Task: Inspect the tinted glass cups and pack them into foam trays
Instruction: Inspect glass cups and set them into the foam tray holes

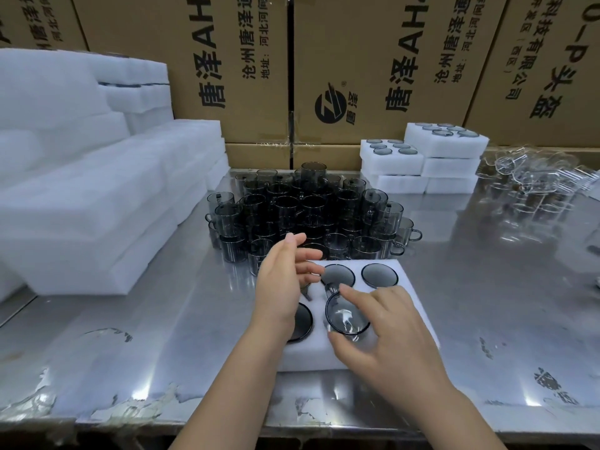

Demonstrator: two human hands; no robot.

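A white foam tray (409, 287) lies on the steel table in front of me. Tinted cups sit in its wells, two at the back (379, 275) and one at the front left (303, 321), half hidden by my wrist. My right hand (386, 336) holds a tinted cup (346, 316) between thumb and fingers at the tray's front middle well, tilted. My left hand (285, 280) hovers over the tray's left side with relaxed, spread fingers, holding nothing. Behind the tray stands a stacked cluster of several tinted cups (302, 216).
Stacks of blank foam trays (97, 196) fill the left side. Packed foam trays (422, 160) are piled at the back right. Clear glass cups (532, 180) crowd the far right. Cardboard boxes (357, 69) wall off the back. The table edge (194, 427) runs near me.
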